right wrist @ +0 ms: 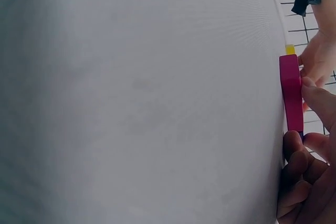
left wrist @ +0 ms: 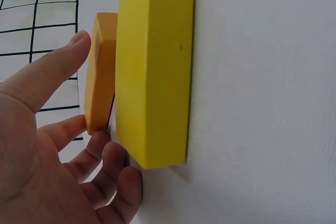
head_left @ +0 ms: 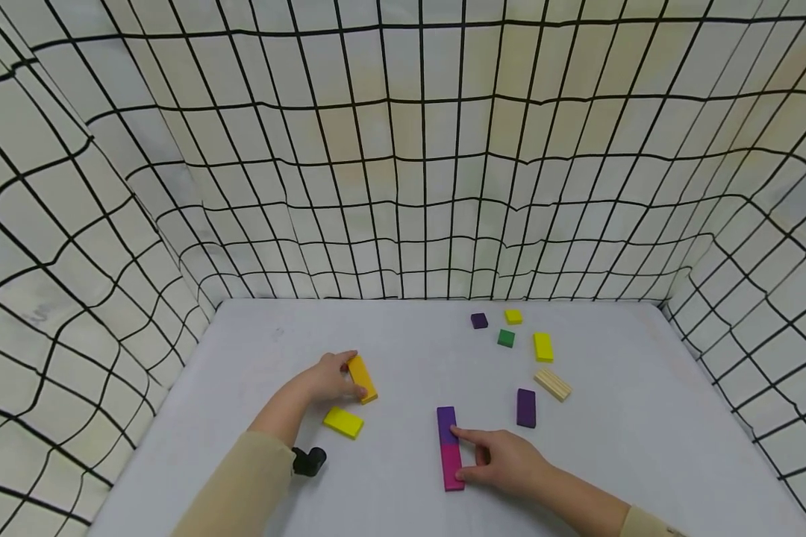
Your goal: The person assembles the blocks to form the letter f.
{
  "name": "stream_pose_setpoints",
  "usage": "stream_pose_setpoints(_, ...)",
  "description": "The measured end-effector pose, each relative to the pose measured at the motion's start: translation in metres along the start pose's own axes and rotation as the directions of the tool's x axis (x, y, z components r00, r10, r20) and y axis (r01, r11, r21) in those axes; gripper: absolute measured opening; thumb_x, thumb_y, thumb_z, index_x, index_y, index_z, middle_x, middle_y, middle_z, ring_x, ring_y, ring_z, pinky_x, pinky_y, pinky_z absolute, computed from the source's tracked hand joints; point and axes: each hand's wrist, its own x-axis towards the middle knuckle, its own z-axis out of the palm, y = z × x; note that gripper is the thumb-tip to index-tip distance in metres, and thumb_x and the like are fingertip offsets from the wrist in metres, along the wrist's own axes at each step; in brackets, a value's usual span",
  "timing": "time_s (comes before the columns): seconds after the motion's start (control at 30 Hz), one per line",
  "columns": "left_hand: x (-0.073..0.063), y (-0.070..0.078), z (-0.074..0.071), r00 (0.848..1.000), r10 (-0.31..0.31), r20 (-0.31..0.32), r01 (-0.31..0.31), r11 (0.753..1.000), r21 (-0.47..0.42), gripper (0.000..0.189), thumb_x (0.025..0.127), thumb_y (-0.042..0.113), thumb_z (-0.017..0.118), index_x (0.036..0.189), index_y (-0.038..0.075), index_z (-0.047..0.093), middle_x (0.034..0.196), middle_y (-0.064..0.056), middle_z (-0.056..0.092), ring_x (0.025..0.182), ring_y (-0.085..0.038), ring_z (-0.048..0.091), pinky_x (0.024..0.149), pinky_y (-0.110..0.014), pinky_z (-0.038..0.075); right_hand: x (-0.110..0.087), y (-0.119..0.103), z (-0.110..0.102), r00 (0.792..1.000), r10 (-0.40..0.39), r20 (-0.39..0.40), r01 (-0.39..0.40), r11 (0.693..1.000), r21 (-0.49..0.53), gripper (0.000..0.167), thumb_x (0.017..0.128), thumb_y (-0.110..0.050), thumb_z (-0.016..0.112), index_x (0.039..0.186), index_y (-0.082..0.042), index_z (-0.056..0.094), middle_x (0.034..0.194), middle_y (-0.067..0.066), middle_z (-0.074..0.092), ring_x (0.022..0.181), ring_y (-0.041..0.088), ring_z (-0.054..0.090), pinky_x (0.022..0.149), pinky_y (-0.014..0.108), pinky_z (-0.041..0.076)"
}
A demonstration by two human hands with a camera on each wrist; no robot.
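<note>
An orange block (head_left: 362,379) lies between the thumb and index fingertip of my left hand (head_left: 327,379), which pinches it near its ends. Close below that hand is a yellow block (head_left: 343,422), large in front of the orange one in the left wrist view. My right hand (head_left: 508,459) touches the right side of two blocks set end to end. Its index fingertip meets the purple block (head_left: 446,421), its thumb the magenta block (head_left: 451,468). The right wrist view shows the thumb against the magenta block (right wrist: 291,93), with the purple one mostly hidden.
Right of centre lie a dark purple block (head_left: 526,408), a ribbed wooden block (head_left: 553,385) and a yellow block (head_left: 543,347). Farther back are small green (head_left: 506,338), dark purple (head_left: 479,321) and yellow (head_left: 513,316) pieces. Black netting (head_left: 423,179) surrounds the white table (head_left: 275,328).
</note>
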Motion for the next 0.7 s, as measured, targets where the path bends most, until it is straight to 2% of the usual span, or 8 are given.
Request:
stream_pose_setpoints(0.17,0.000,0.001,0.003,1.000,-0.027,-0.006,0.027,0.999,0.033,0.089,0.083,0.041,0.080,0.155,0.015,0.035,0.145,-0.022,0.038,0.128,-0.038,0.045,0.106,-0.062,0.035,-0.001,0.000,0.002,1.000,-0.002,-0.005,0.002,1.000,0.001,0.068,0.081,-0.049,0.077,0.141,-0.026,0.057,0.066,-0.011,0.050,0.060,0.005,0.044,0.052,0.021,0.031)
stream_pose_setpoints(0.4,-0.006,0.006,0.005,0.999,-0.034,-0.034,0.036,0.999,0.036,0.089,0.082,0.038,0.081,0.154,0.011,0.035,0.144,-0.025,0.037,0.126,-0.039,0.046,0.106,-0.062,0.035,-0.001,0.001,0.003,1.000,0.005,-0.004,-0.005,1.000,-0.007,0.067,0.081,-0.049,0.078,0.141,-0.027,0.058,0.066,-0.011,0.049,0.060,0.005,0.043,0.052,0.021,0.030)
stream_pose_setpoints(0.53,-0.009,0.010,0.007,0.997,-0.041,-0.059,0.042,0.999,0.019,0.087,0.080,0.036,0.083,0.152,0.012,0.039,0.142,-0.024,0.037,0.120,-0.037,0.049,0.103,-0.061,0.039,0.000,0.001,0.003,1.000,0.004,-0.001,-0.004,1.000,-0.007,0.067,0.081,-0.049,0.077,0.141,-0.027,0.057,0.066,-0.011,0.049,0.060,0.005,0.043,0.052,0.022,0.030)
stream_pose_setpoints(0.7,-0.010,0.013,0.009,0.995,-0.044,-0.085,0.042,0.999,-0.019,0.089,0.078,0.031,0.085,0.151,0.014,0.038,0.138,-0.021,0.042,0.111,-0.032,0.051,0.096,-0.052,0.045,0.000,0.001,0.003,1.000,0.004,-0.001,-0.004,1.000,-0.013,0.067,0.081,-0.050,0.077,0.141,-0.027,0.057,0.066,-0.011,0.049,0.060,0.005,0.043,0.052,0.022,0.030)
